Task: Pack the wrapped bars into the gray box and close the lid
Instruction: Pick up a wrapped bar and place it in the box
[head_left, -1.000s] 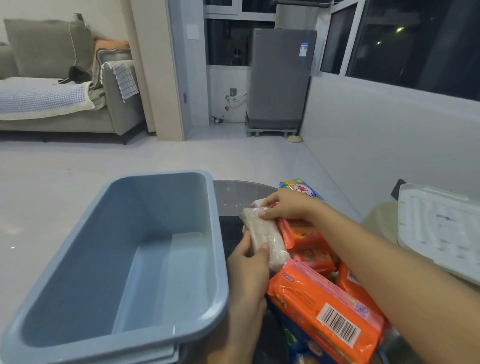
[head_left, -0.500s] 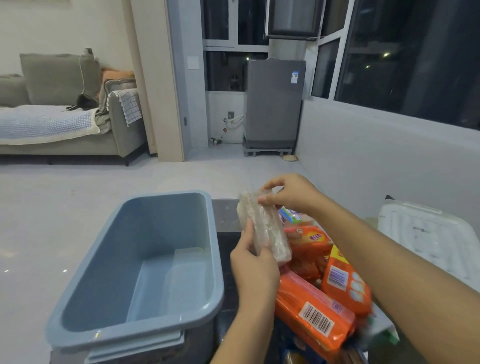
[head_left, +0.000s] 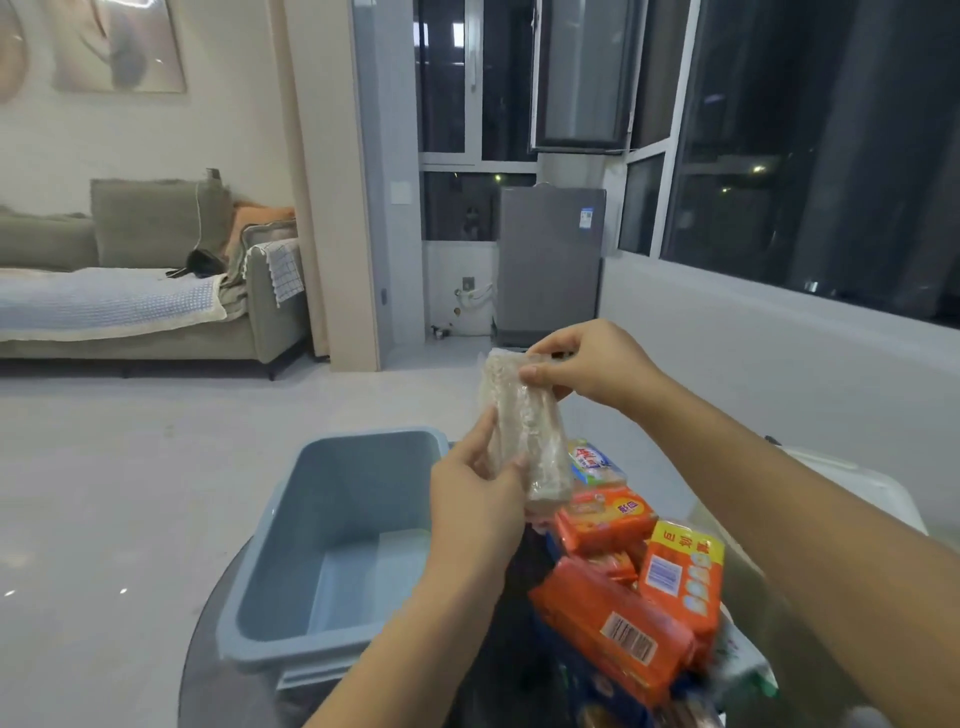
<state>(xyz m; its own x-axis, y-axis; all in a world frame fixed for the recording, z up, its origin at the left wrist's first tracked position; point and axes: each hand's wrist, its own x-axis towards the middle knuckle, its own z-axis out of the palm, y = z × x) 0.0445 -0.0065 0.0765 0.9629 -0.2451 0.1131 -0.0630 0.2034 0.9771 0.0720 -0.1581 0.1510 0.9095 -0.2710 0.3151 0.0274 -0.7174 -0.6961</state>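
Round table (head_left: 218, 649) | gray box (head_left: 291, 587) lidless | both hands grip pale bar (head_left: 524, 426)

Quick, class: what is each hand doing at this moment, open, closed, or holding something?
Left hand: holding the lower part of the clear-wrapped bar.
Right hand: pinching the top end of the same bar.
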